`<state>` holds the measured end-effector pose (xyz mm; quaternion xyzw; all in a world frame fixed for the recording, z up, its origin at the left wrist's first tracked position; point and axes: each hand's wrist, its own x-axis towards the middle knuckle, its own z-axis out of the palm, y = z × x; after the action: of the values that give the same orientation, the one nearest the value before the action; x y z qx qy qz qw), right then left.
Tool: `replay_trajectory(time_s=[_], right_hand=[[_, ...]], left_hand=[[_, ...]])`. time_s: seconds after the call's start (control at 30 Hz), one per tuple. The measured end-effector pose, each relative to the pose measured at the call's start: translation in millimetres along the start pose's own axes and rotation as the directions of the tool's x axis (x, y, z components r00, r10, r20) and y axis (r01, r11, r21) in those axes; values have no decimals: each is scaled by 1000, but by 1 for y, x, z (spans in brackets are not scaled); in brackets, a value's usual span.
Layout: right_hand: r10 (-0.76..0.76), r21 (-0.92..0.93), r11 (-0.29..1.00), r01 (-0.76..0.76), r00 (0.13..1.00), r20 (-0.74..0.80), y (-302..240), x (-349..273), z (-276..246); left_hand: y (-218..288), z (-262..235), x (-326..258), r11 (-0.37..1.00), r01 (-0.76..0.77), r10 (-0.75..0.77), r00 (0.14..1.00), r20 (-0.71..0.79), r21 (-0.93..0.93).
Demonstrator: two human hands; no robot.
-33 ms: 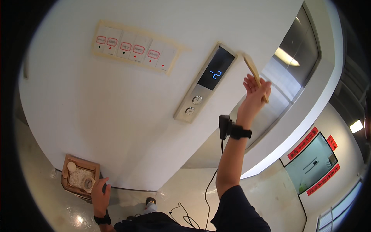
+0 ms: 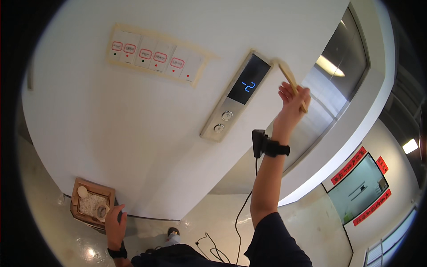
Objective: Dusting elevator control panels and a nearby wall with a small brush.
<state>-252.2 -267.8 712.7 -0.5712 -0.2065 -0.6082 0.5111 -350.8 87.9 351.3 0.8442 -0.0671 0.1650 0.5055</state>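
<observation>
My right hand (image 2: 291,103) is raised beside the lift call panel (image 2: 238,95), closed round the wooden handle of a flat brush (image 2: 291,81). The brush's tip meets the white wall near the panel's top right corner. Low on the left, my left hand (image 2: 116,226) is closed at the side of a small round container (image 2: 102,212) with a pale rim. What lies inside the container is too small to tell. Beneath it stands a wooden-framed bin (image 2: 76,205) with white pebbles on top. A pale yellowish border runs round the panel's edge.
Switch plates (image 2: 153,53) with a yellowish border sit at the upper left. A metal lift door (image 2: 331,84) is at the right. A black cable (image 2: 240,218) hangs from my right wrist to the floor. A doorway (image 2: 358,189) with red strips lies beyond.
My right hand has shifted slightly up and left with the brush, its tip sliding along the wall toward the panel's corner. The left hand stays where it was.
</observation>
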Motion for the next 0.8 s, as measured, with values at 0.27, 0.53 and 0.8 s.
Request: replay_trajectory(time_s=[0.27,0.53,0.8], right_hand=[[-151,-353,927,128,988,-39,-14,8,15],[-144,-305,943,134,989,-12,-1,-6,11],[156,-193,978,-81,895,418,-5,-42,12]], left_hand=[[-6,-1,-3,999,-16,19,998,-56,43],[-3,-4,-7,1000,25,-24,999,-38,17],[-4,-12,-8,1000,10,-10,999,-31,-2]])
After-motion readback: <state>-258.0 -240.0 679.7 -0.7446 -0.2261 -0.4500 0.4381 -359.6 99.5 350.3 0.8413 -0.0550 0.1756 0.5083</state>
